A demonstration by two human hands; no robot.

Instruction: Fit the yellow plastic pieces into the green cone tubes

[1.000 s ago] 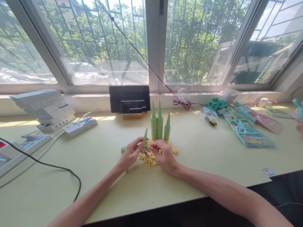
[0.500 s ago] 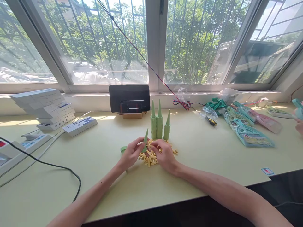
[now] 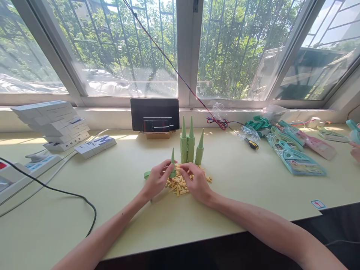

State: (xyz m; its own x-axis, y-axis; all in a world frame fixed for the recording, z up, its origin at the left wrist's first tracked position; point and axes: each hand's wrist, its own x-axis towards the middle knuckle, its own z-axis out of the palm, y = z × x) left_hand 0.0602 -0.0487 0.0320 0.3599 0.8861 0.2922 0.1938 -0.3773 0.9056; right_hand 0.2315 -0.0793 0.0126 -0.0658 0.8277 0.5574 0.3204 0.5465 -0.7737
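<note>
My left hand (image 3: 156, 179) pinches the base of a small green cone (image 3: 172, 160), held upright over a pile of small yellow pieces (image 3: 180, 183) on the pale green table (image 3: 242, 187). My right hand (image 3: 197, 180) rests on the pile, its fingertips closed beside the cone's base; whether they hold a yellow piece I cannot tell. Just behind stand three taller green cone-topped columns (image 3: 191, 144), upright and close together. A green ring-shaped bit (image 3: 146, 174) lies left of my left hand.
A dark tablet with a phone (image 3: 154, 116) leans at the window sill. White boxes (image 3: 53, 123) and a power strip (image 3: 30, 168) with a black cable (image 3: 70, 195) lie left. Packaged teal items (image 3: 295, 157), a screwdriver (image 3: 251, 143) and another person's hand (image 3: 356, 150) are right.
The green cone has turned from a rightward tilt to upright in my left hand, and both hands sit slightly farther from me. The view has shifted a little.
</note>
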